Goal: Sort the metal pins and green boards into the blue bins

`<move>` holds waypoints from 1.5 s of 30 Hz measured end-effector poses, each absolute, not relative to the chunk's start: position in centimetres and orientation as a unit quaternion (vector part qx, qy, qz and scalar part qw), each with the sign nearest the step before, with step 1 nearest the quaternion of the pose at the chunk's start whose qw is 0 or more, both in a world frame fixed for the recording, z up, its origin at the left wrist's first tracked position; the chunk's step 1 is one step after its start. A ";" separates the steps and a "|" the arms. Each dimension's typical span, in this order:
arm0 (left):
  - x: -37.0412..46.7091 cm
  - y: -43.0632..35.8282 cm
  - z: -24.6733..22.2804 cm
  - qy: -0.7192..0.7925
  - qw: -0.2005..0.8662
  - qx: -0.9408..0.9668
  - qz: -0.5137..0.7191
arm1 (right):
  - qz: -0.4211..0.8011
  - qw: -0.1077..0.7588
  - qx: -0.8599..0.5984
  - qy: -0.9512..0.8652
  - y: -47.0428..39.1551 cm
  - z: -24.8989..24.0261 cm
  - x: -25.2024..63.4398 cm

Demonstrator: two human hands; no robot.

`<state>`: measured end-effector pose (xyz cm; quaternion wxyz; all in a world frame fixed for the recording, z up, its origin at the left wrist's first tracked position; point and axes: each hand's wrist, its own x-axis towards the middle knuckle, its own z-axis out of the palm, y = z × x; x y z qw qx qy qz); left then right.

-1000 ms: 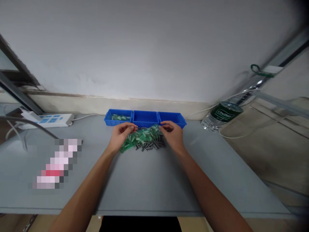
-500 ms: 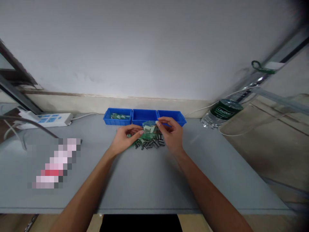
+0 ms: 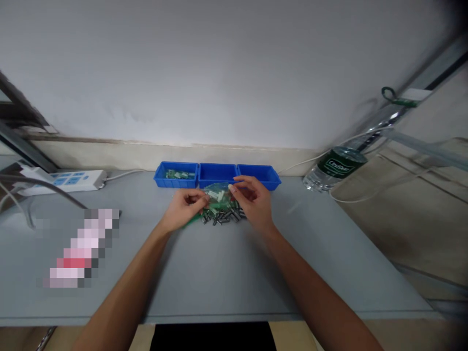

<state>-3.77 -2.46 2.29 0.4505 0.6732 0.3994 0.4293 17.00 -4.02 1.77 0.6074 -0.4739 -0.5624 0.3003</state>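
Between my hands is a small clear, green-tinted plastic bag (image 3: 218, 190) with pale green and white pieces inside. My left hand (image 3: 185, 207) pinches the bag's left side between thumb and fingers. On the other side, my right hand (image 3: 254, 200) grips its upper right edge with thumb and forefinger. Right below the bag, a pile of small dark metallic cylinders (image 3: 232, 213) lies on the table, with some greenish pieces (image 3: 215, 213) mixed in. A strip of green plastic (image 3: 193, 220) shows under my left hand. The bag partly covers the pile.
Three joined blue bins stand behind my hands; the left bin (image 3: 175, 183) holds small greenish pieces. A power strip (image 3: 69, 180) with cables lies at the left, near a blurred-out pink object (image 3: 84, 246). At the right lies a water bottle (image 3: 334, 168) by the table edge.
The bag has shifted slightly left and my left hand's fingers have closed more on its side. The view has moved a little. My right hand keeps its grip.
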 end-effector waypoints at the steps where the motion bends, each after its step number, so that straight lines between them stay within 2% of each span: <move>1: -4.0 -2.1 2.1 0.410 0.457 0.652 0.444 | 0.295 0.602 -0.481 -0.565 -3.8 1.6 17.3; 4: -4.9 -0.7 1.4 0.455 0.443 0.573 0.518 | 0.225 0.554 -0.521 -0.609 -3.1 0.9 18.5; 7: -6.1 0.5 0.5 0.484 0.463 0.458 0.584 | 0.148 0.456 -0.554 -0.681 -2.4 0.0 19.8; 10: -6.7 1.0 0.1 0.521 0.449 0.435 0.581 | 0.113 0.377 -0.585 -0.710 -1.9 -1.2 20.6; 13: -6.3 0.3 0.5 0.535 0.384 0.503 0.560 | 0.101 0.346 -0.591 -0.722 -1.5 -2.1 20.8; 18: -4.1 -1.6 0.9 0.425 0.247 0.738 0.462 | 0.097 0.368 -0.583 -0.718 -1.3 -2.5 20.5; 21: -3.1 -2.2 0.2 0.379 0.204 0.814 0.390 | 0.097 0.399 -0.575 -0.708 -1.3 -2.3 20.3; 31: -2.8 -1.4 -1.7 0.385 0.133 0.846 0.344 | 0.113 0.409 -0.535 -0.731 -1.6 -1.7 20.1; 39: -2.5 -1.3 -1.9 0.415 0.133 0.829 0.351 | 0.111 0.410 -0.515 -0.744 -2.0 -1.3 19.8; 45: -2.2 -1.4 -2.0 0.391 0.030 0.863 0.319 | 0.101 0.418 -0.510 -0.745 -1.8 -1.4 20.1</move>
